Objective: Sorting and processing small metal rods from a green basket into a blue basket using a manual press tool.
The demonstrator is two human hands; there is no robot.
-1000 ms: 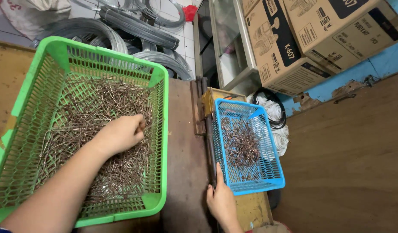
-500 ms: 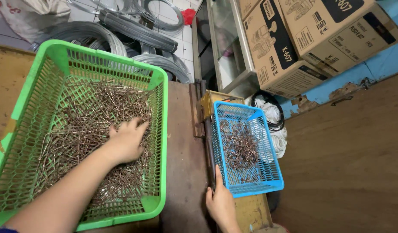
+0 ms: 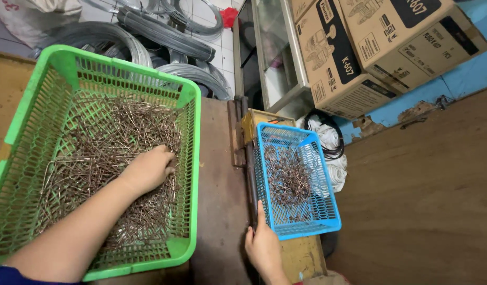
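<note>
Digging our left hand point(image 3: 147, 170), fingers curled, into stiff, prickly bent wire pins point(image 3: 103, 142); right hand point(image 3: 262, 245), spread flat, touches the blue basket point(image 3: 301, 229); pinch small bunches.

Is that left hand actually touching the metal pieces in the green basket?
Touching. The head view shows the left hand pressed into the pile of metal pieces inside the green basket, its fingertips buried among them.

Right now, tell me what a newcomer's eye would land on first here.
The big green basket at the left, heaped with thin metal pins, stands out first, with the left hand buried in the pile. Right of it sits a smaller blue basket holding fewer pins, the right hand resting at its near corner. Cardboard boxes are stacked at the upper right.
</note>
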